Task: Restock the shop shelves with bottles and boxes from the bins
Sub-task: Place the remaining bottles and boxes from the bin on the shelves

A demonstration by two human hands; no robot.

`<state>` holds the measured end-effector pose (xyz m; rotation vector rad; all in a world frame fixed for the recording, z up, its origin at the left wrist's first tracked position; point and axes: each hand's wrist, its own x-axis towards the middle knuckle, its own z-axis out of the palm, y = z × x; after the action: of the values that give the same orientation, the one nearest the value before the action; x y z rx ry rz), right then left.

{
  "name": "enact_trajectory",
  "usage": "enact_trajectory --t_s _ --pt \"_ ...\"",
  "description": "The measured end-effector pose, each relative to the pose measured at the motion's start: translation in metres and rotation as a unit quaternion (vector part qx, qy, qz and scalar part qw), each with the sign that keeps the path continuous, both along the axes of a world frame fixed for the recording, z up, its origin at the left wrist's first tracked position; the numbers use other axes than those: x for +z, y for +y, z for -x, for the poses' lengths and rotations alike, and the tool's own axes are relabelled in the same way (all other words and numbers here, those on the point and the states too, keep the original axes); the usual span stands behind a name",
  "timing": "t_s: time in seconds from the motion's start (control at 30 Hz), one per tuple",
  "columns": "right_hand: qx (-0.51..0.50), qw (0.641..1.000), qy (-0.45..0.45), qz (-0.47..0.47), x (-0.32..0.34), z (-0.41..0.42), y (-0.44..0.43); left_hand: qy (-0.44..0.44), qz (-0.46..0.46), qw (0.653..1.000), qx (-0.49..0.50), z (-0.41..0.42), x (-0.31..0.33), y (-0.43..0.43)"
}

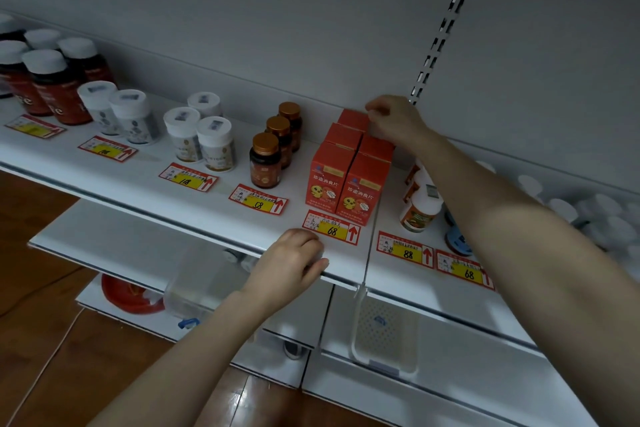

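**Boxes meet the right hand at the shelf's back edge**

Orange boxes point(363, 189) stand upright in two files that run from the front edge of the shelf point(194, 215) straight toward its back edge, just behind the price tag marked 68 point(332, 227). The right hand point(394, 121) reaches over them from the right and sits at the rear end of the right-hand file, its fingers curled down onto the top of the last box there. That box is mostly hidden under the hand, so I cannot tell whether the hand pinches it or only presses on it. The left hand point(292, 260) is well apart from the boxes, at the front edge of the shelf just before the tag, with its fingers curled over the lip and nothing else in it.

Judging from this, the step in hand is seating a box at the rear of the file. The relation that matters is depth: the open room lies behind the files, toward the back edge, and only the right hand is there. Any push should follow the file's front-to-back line. Copper-capped brown bottles point(266, 163) stand near on the left and a white-capped bottle point(420, 211) near on the right.
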<state>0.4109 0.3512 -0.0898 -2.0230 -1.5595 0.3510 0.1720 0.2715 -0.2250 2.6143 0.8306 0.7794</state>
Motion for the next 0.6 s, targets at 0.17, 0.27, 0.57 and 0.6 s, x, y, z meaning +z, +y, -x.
enact_trajectory --t_s 0.17,0.27,0.57,0.6 --pt "0.003 0.998 -0.038 -0.059 0.004 0.026 -0.025 0.021 -0.05 0.998 -0.045 0.011 0.016 -0.007" --pt "-0.02 0.996 -0.044 -0.079 0.002 0.044 -0.043 0.017 -0.063 0.995 -0.07 0.028 0.022 -0.014" --pt "-0.096 0.987 -0.034 -0.121 -0.014 0.149 -0.107 0.038 -0.098 0.985 -0.14 0.112 0.022 -0.015" --pt "-0.102 0.987 -0.028 -0.123 -0.02 0.162 -0.116 0.042 -0.097 0.983 -0.148 0.123 0.019 -0.016"
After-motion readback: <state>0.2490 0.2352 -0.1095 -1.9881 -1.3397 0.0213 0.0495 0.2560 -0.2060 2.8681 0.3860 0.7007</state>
